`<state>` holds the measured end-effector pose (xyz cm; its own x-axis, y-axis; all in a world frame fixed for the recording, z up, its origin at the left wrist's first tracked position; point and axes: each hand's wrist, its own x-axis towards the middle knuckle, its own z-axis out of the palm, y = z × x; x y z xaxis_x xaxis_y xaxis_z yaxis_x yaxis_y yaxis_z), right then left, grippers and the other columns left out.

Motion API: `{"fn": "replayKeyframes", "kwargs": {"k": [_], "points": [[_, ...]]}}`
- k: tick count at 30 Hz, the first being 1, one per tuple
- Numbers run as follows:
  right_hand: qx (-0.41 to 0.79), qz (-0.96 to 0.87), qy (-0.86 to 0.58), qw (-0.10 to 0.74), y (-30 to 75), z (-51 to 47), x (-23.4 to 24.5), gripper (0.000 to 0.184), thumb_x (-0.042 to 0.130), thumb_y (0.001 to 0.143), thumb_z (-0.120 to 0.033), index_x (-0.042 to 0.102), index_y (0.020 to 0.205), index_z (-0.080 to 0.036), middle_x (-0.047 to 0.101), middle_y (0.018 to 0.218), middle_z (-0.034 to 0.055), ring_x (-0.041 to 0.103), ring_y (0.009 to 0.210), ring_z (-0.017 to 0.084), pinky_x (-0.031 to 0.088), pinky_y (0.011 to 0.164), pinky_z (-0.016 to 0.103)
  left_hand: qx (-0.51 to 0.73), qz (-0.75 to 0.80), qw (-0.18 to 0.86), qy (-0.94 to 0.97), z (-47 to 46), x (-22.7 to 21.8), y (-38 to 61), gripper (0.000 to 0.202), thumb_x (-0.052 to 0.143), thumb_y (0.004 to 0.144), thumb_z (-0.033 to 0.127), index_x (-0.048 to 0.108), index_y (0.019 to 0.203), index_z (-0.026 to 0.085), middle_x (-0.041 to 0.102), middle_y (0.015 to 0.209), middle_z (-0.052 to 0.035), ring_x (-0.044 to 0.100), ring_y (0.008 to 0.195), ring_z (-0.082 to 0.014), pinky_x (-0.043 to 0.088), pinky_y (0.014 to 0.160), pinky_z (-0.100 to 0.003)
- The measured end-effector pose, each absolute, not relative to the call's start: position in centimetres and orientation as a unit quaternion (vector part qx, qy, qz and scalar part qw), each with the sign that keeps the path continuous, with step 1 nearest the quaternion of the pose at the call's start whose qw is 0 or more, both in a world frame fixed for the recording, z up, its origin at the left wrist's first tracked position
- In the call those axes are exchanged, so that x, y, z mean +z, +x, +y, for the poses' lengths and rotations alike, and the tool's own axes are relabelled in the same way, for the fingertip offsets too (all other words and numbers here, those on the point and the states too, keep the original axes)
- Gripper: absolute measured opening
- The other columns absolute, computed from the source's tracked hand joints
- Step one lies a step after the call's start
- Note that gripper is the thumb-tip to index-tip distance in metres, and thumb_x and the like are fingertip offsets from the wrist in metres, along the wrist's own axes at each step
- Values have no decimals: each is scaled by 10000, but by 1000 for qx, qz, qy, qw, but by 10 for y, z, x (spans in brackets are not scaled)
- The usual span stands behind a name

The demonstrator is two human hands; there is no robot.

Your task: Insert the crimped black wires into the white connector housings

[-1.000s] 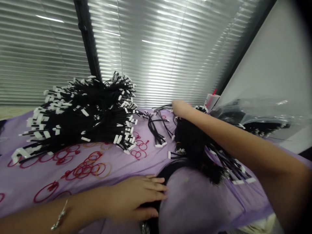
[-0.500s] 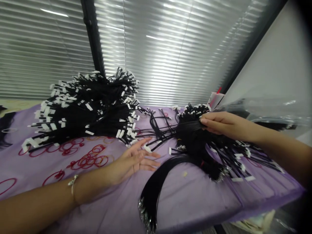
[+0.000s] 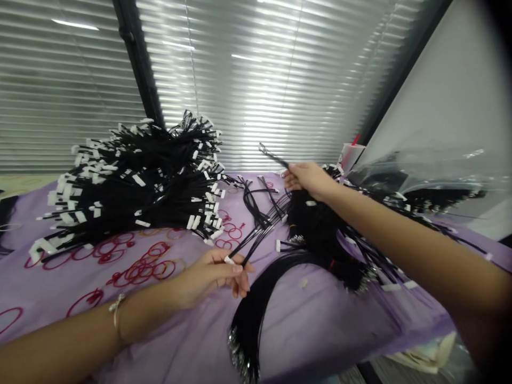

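My left hand [image 3: 216, 274] pinches the white-tagged near end of a thin bunch of black cords [image 3: 260, 229] low on the purple cloth [image 3: 320, 330]. My right hand [image 3: 308, 178] is closed on the far end of black cords, and a metal-tipped end [image 3: 266, 151] sticks up from its fingers. A dark heap of cords [image 3: 320, 229] lies under my right forearm. A curved bundle of black cords with metal ends [image 3: 250, 325] lies in front of my left hand.
A big pile of black cords with white tags [image 3: 132, 181] fills the left of the table. Red rubber bands [image 3: 140, 266] are scattered on the cloth. A clear plastic bag [image 3: 432, 176] and a cup [image 3: 350, 154] stand at the right, window blinds [image 3: 256, 74] behind.
My left hand went from open and flat to a pinch on a cord end. My right hand moved left and up, lifting cord ends from the heap.
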<state>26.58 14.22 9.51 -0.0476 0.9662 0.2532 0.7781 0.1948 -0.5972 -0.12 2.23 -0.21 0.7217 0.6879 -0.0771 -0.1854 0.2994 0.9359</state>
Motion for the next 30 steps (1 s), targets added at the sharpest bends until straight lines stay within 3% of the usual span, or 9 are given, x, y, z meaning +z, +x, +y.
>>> {"fn": "replayKeyframes", "kwargs": {"k": [3, 5, 9, 12, 15, 18, 22, 25, 30], "points": [[96, -746, -584, 307, 253, 155, 84, 407, 356, 937, -357, 542, 1137, -56, 545, 1263, 256, 503, 1217, 329, 355, 1036, 500, 288, 227, 779, 509, 23, -6, -2, 173, 596, 801, 259, 662, 869, 113, 678, 651, -10, 613, 586, -113, 451, 584, -220], [91, -795, -532, 278, 249, 148, 83, 481, 371, 937, -405, 511, 1250, -68, 451, 1393, 222, 387, 1328, 310, 251, 1116, 478, 309, 218, 788, 487, 25, -10, -2, 211, 651, 775, 323, 670, 832, 121, 664, 640, -32, 589, 549, -120, 443, 543, -229], [168, -906, -370, 120, 252, 110, 81, 505, 483, 879, -537, 597, 1226, -189, 593, 1277, 71, 543, 1171, 200, 385, 1036, 315, 336, 184, 810, 444, 27, -10, -3, 215, 701, 746, 327, 688, 781, 116, 644, 639, -62, 599, 565, -153, 433, 513, -240], [142, -937, -315, 53, 258, 87, 74, 417, 519, 883, -488, 638, 1121, -167, 650, 1124, 74, 564, 1057, 201, 388, 988, 338, 367, 156, 815, 419, 24, 2, -4, 218, 702, 740, 324, 679, 719, 109, 622, 625, -58, 593, 561, -157, 432, 513, -240], [114, -924, -358, 74, 267, 76, 69, 387, 388, 958, -438, 630, 929, -137, 648, 890, 75, 567, 847, 178, 427, 833, 336, 388, 147, 827, 379, 16, 16, -3, 251, 656, 784, 338, 658, 669, 115, 580, 583, -31, 553, 544, -125, 434, 535, -225], [85, -910, -386, 122, 279, 65, 70, 349, 371, 971, -410, 592, 902, -149, 612, 816, 50, 544, 726, 144, 423, 679, 286, 365, 151, 871, 293, 7, 22, 1, 307, 626, 813, 360, 640, 626, 117, 570, 570, -39, 539, 542, -124, 431, 534, -220], [-55, -926, -321, 193, 296, 48, 73, 169, 511, 925, -312, 628, 964, -197, 628, 860, 41, 566, 856, 178, 392, 869, 361, 325, 175, 895, 250, 2, 18, 6, 493, 522, 892, 466, 588, 565, 103, 527, 547, -35, 513, 507, -110, 424, 502, -206], [-52, -919, -329, 212, 300, 43, 66, 175, 520, 913, -264, 637, 1027, -201, 633, 918, 65, 581, 904, 194, 429, 877, 354, 317, 208, 897, 227, 5, 12, 8, 635, 342, 926, 579, 506, 524, 116, 432, 495, -5, 438, 449, -86, 383, 453, -186], [-43, -913, -391, 109, 292, 54, 47, 199, 510, 909, -279, 663, 937, -154, 606, 1008, 105, 591, 934, 215, 481, 859, 365, 347, 286, 841, 302, 5, 9, 13, 579, 389, 926, 541, 331, 496, 158, 319, 450, 29, 296, 412, -69, 303, 422, -177]]}}
